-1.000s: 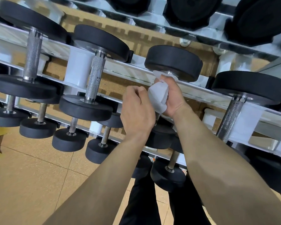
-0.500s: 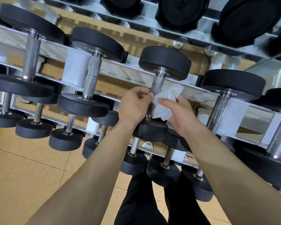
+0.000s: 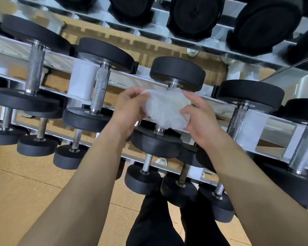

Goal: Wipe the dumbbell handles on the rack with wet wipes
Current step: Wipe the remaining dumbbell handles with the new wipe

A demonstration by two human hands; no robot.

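A white wet wipe (image 3: 165, 110) is spread out between both hands in front of the middle dumbbell (image 3: 177, 73) on the white rack (image 3: 124, 80). My left hand (image 3: 128, 109) pinches the wipe's left edge. My right hand (image 3: 199, 118) holds its right edge between thumb and fingers. The wipe hides most of this dumbbell's metal handle; only its ends show above and below. The dumbbell's near black head (image 3: 156, 142) sits just under the hands.
More black dumbbells with knurled handles rest on the same tier, to the left (image 3: 100, 91) and to the right (image 3: 238, 119). Smaller dumbbells (image 3: 142, 176) fill the tier below, larger ones (image 3: 194, 16) the tier above. Tan floor (image 3: 25, 192) lies at lower left.
My left hand has let go of the handle and taken the wipe's left edge. The bunched wipe is now opened out between both hands over the handle.
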